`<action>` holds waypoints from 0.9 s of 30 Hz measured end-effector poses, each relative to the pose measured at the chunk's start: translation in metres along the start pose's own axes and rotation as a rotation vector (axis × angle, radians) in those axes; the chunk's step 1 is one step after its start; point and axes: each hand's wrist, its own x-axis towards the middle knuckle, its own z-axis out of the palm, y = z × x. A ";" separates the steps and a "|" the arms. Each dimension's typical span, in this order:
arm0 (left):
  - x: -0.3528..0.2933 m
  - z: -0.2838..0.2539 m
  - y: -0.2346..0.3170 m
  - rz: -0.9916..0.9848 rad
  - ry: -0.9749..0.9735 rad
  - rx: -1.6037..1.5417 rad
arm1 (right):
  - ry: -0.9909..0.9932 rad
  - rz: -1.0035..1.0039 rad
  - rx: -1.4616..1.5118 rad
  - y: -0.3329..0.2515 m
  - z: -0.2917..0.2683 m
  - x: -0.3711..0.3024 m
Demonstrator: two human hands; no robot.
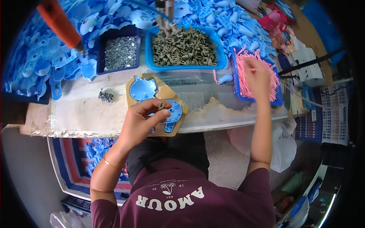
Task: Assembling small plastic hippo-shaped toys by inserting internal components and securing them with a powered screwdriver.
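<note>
My left hand [141,121] pinches a small olive-grey part [162,106] between thumb and fingertips. It is above a tan jig [133,102] with two recesses. One holds a light-blue rounded shell [143,89] with small ears. In the other lies a second blue shell [174,111] with a short stem, partly covered by my hand. My right hand [257,78] reaches into a blue tray [279,102] of thin pink plastic sticks [243,81] with looped ends. Its fingers are curled together among the sticks; what they hold, if anything, I cannot make out.
A blue tub [149,60] of olive-grey parts and a dark-blue bin [99,62] of small metal pieces stand behind the jig. Heaps of blue shells [38,57] lie beyond. An orange screwdriver [62,26] hangs at upper left. A small metal cluster [105,96] sits left of the jig.
</note>
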 end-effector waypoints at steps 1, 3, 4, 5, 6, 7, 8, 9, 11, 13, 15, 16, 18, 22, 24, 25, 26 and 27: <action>-0.001 0.000 0.001 -0.020 -0.016 0.051 | 0.027 -0.062 -0.188 0.038 -0.011 0.008; 0.002 0.003 -0.003 0.053 -0.032 0.068 | 0.051 -0.138 -0.364 0.085 -0.021 0.016; 0.002 0.005 -0.004 0.123 -0.057 0.088 | 0.009 -0.160 -0.444 0.097 -0.020 0.014; 0.003 0.006 -0.003 0.120 -0.041 0.086 | -0.032 -0.180 -0.532 0.103 -0.021 0.011; 0.003 0.006 -0.001 0.070 -0.056 0.055 | -0.040 -0.195 -0.520 0.104 -0.019 0.011; 0.003 0.007 -0.001 0.020 -0.072 0.022 | -0.021 -0.125 -0.484 0.104 -0.018 0.011; 0.001 0.006 -0.001 -0.019 -0.076 -0.102 | -0.003 -0.053 -0.446 0.103 -0.017 0.011; 0.000 0.006 -0.002 -0.022 -0.059 -0.104 | -0.012 -0.065 -0.436 0.103 -0.018 0.012; 0.000 0.003 -0.003 -0.005 -0.096 -0.147 | 0.019 -0.061 -0.460 0.106 -0.026 0.016; -0.001 0.002 0.000 -0.017 -0.089 -0.133 | 0.095 -0.205 -0.580 0.107 -0.032 0.018; -0.002 -0.001 0.000 -0.031 -0.079 -0.119 | 0.032 0.208 -0.418 0.081 -0.040 0.017; -0.002 -0.002 -0.001 -0.018 -0.067 -0.094 | 0.044 0.152 -0.379 0.090 -0.041 0.019; -0.001 -0.003 -0.002 -0.001 -0.069 -0.073 | 0.027 0.213 -0.233 0.114 -0.054 0.021; -0.001 -0.008 -0.006 -0.023 -0.014 -0.163 | -0.012 0.242 0.270 0.093 -0.046 0.019; -0.001 -0.009 -0.006 -0.036 -0.008 -0.196 | -0.110 0.119 0.417 0.035 -0.035 0.006; -0.001 -0.007 -0.003 -0.036 0.011 -0.187 | -0.189 0.069 0.448 0.002 -0.029 -0.003; 0.000 -0.005 -0.002 -0.038 0.032 -0.176 | -0.333 0.065 0.624 -0.027 -0.018 -0.017; 0.000 -0.005 -0.005 -0.043 0.040 -0.174 | -0.482 0.059 0.807 -0.055 -0.006 -0.031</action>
